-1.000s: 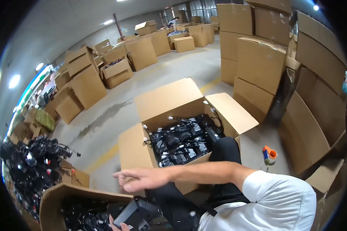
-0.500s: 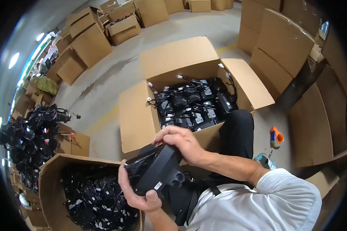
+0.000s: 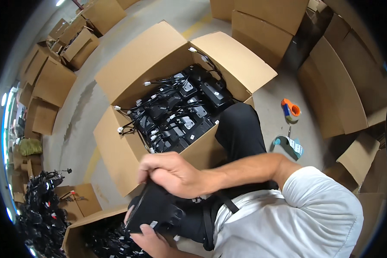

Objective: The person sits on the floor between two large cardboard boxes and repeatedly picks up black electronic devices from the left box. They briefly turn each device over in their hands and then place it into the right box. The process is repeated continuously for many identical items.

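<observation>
Low in front of me is a black plastic housing (image 3: 152, 210), held between both hands. It has a small white label and a rounded protrusion on its near side. My left hand (image 3: 150, 241) grips its lower end, the thumb on the face and fingertips round the far edge. My right hand (image 3: 176, 174) is curled over its upper end; that hand is slightly blurred and hides what its fingers touch. Beyond is an open cardboard box (image 3: 135, 62) holding several similar black units (image 3: 172, 107) with cables and white plugs.
At lower left, a cardboard box (image 3: 94, 215) contains loose black parts. Beside it rises a heap of black cabled parts (image 3: 41, 206). An orange tape dispenser (image 3: 290, 109) and a teal item (image 3: 289, 147) lie on the floor at right. Large cartons (image 3: 262, 38) line the far side.
My view has swung, so the open box appears further left. The housing has turned, its glossy side no longer facing me, and my right hand has shifted over its upper end.
</observation>
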Available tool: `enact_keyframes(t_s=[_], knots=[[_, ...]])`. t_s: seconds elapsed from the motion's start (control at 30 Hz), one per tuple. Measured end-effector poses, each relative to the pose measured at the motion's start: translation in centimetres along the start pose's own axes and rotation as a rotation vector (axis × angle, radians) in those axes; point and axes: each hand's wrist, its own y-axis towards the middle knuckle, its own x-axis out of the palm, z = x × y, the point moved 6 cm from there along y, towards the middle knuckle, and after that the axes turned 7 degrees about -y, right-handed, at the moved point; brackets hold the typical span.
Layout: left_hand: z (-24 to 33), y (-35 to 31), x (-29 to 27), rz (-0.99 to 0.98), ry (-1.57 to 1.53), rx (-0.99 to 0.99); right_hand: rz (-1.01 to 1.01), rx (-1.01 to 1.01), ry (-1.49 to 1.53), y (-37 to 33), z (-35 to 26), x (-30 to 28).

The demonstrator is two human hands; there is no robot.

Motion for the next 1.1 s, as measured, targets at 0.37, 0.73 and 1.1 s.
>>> enact_keyframes(t_s=[0.37, 0.73, 1.1], knots=[[-3.3, 13.6, 12.1, -0.370, -0.675, -0.170, -0.133, 0.058, -0.372, 13.4, 0.8, -11.2], [-9.7, 22.9, 23.3, -0.476, -0.674, -0.523, -0.595, 0.753, -0.080, 7.9, 11.2, -24.0], [-32.1, 18.3, 36.2, -0.656, -0.384, -1.107, -0.647, 0.015, -1.930, 6.5, 15.9, -28.1]])
